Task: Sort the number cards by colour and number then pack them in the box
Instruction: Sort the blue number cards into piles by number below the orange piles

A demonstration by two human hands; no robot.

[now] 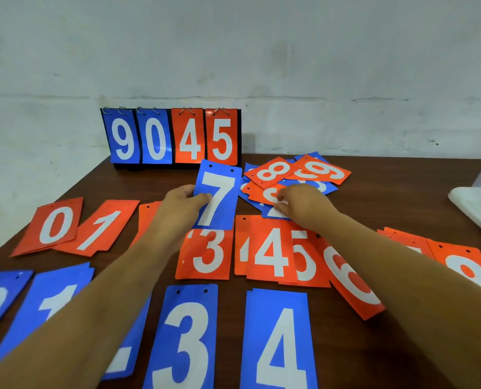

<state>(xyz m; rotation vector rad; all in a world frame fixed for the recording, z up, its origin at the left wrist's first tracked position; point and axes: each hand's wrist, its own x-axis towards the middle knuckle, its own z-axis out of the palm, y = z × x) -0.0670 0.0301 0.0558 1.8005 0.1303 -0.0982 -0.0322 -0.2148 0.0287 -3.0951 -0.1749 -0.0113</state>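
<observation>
Table [402, 192]: 9045 scoreboard [174, 136] behind pile [289, 175]; forearms [138, 262] cover cards [205, 254].

Head camera looks down, close over table [388, 197].

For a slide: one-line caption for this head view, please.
Left hand holds a blue 7 card while the right hand picks at the mixed pile, beyond the sorted orange row and blue row.

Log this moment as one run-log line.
stage: sorting | left hand: holds blue 7 card | right hand: on mixed pile, grip unclear
</observation>
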